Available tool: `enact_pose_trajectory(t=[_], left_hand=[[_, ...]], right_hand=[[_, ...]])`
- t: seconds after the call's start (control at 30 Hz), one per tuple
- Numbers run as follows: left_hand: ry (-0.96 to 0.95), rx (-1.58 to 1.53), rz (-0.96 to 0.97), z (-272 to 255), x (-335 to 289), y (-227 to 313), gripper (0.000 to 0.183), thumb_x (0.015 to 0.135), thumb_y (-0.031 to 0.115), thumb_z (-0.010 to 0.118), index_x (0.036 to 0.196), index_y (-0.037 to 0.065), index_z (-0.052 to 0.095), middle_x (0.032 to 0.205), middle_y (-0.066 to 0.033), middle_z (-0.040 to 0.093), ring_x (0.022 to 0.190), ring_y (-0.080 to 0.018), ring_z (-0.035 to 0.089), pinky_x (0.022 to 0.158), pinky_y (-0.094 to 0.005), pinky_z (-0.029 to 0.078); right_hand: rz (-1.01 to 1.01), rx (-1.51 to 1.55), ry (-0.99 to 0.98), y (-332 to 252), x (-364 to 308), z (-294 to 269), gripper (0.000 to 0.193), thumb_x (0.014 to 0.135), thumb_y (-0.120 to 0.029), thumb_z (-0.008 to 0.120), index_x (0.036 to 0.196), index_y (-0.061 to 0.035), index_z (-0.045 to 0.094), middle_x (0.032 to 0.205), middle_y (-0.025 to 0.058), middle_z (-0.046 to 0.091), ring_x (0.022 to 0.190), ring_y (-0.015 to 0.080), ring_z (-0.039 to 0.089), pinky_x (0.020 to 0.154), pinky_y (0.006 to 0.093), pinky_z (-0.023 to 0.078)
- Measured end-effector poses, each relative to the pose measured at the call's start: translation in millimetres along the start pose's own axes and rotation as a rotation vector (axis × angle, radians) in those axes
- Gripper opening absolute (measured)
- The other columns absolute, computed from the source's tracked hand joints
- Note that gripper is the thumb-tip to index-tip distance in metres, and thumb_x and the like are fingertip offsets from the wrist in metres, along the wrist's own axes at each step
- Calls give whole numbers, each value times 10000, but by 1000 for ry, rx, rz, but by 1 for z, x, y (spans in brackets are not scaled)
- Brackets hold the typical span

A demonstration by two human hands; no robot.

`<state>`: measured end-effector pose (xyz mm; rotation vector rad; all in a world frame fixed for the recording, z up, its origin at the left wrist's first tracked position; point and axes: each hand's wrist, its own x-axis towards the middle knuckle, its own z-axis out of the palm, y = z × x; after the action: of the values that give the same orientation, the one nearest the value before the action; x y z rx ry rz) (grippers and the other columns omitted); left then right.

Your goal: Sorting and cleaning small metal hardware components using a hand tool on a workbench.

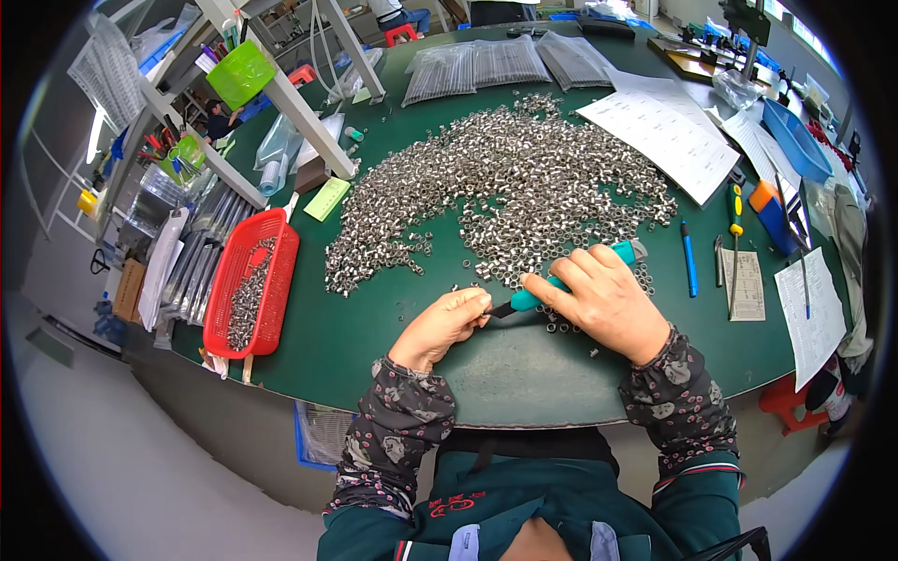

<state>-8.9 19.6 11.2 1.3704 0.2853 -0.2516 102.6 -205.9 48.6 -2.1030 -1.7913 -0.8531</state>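
Note:
My right hand (603, 297) is wrapped round a teal utility knife (527, 299), whose dark blade (502, 310) points left. At the blade's tip, my left hand (440, 327) is closed in a pinch. What those fingers hold is too small and covered to make out. Just beyond both hands spreads a large heap of small silvery metal rings (505, 178) on the green tabletop (505, 388). A few loose rings (561, 327) lie below my right hand.
A red plastic basket (285, 280) with small metal parts stands at the left edge. Bundled clear tubes (477, 70) lie at the back. To the right are paper sheets (669, 140), a blue pen (689, 257), a screwdriver (735, 224) and a blue tray (795, 140). A metal frame (309, 122) rises at left.

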Motion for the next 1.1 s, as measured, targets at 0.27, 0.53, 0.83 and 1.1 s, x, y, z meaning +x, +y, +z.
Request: enact_pose_trajectory(t=[0.27,0.53,0.83,1.1], left_hand=[[44,-92,88,4,4,-4,193,957,261,528,902,78,555,747,19,487,508,1,296,430,-144,221],[119,-348,317,3,8,-6,82,935,121,553,982,55,565,820,-19,541,551,-29,374,409,-151,280],[124,-384,382,7,10,-8,115,906,65,585,1015,47,554,890,-27,588,586,-21,420,433,-142,322],[102,-327,401,7,11,-11,103,905,62,585,1002,29,574,857,0,568,567,-17,408,437,-148,317]], right_hand=[[22,13,50,1,2,-4,401,737,-116,581,1137,-128,592,826,17,486,789,168,501,711,305,397],[321,420,3,-12,-9,7,448,778,-118,659,1214,-89,559,787,91,538,702,272,542,625,385,456],[456,574,-138,-20,-7,10,317,858,-201,600,1154,-86,586,781,122,577,728,311,592,619,420,480],[464,606,-162,-19,-9,13,292,859,-204,598,1135,-110,599,771,119,575,717,316,592,613,428,482]])
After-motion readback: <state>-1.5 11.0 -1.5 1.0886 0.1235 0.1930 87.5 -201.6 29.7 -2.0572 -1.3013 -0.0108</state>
